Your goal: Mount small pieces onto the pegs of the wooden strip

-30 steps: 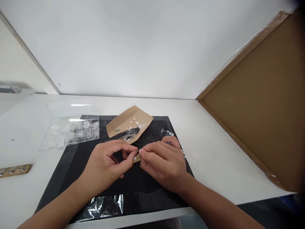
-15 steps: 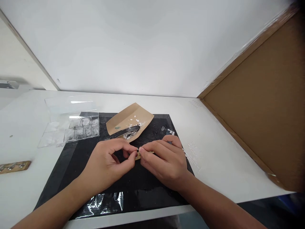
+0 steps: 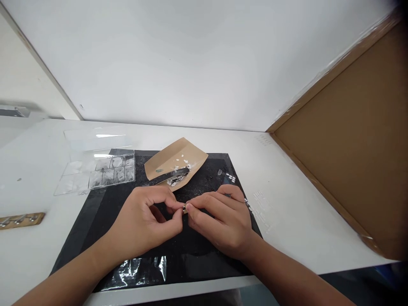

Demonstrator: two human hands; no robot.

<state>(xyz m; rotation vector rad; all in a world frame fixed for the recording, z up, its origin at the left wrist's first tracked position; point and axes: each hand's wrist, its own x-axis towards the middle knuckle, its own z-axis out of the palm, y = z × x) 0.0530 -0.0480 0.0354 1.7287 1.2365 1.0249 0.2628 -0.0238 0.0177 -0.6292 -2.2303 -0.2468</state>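
With our left hand (image 3: 145, 219) and right hand (image 3: 225, 219), we clamp both grips on a tiny black-and-white piece (image 3: 184, 208) above the flat black mat (image 3: 204, 263).

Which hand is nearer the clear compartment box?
Left. The left hand is in front of the clear compartment box and to its right; the right hand is farther right.

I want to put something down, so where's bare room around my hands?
Bare: white table between the clear strips and the cardboard panel, right; the near middle of the black mat, this side of your left hand and right hand. Crowded: where they meet at a small piece, and beyond: brown paper, dark stick, clear box.
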